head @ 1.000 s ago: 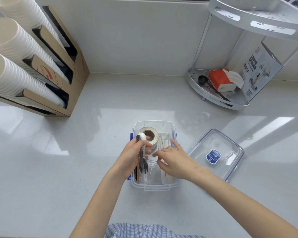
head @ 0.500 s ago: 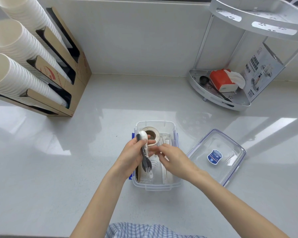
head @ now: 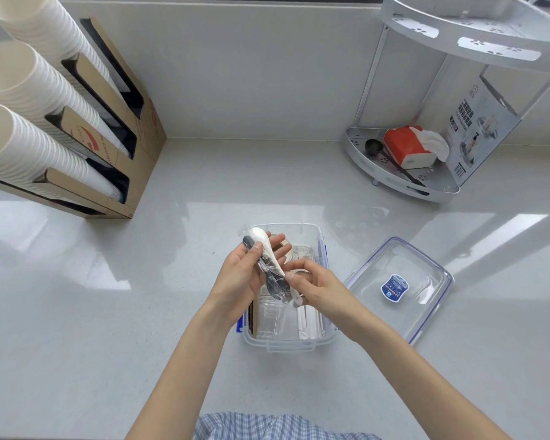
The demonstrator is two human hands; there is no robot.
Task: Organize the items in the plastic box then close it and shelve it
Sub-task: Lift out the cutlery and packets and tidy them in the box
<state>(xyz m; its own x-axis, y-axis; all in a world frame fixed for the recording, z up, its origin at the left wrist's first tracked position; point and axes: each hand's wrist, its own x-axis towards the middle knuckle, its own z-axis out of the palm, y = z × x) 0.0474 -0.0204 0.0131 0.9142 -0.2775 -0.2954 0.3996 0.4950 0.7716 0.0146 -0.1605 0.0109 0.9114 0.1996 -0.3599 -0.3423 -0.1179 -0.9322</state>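
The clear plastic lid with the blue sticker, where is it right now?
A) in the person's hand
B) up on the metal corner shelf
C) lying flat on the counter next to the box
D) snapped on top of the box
C: the clear plastic lid with the blue sticker lies flat on the white counter, just to the right of the open clear plastic box, and neither hand touches it.

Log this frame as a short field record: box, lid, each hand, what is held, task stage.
box: clear plastic box on the counter, open
lid: lid flat on the counter, right of the box
left hand: left hand grips wrapped cutlery above the box
right hand: right hand pinches the cutlery's lower part
stage: organizing; closing not yet done
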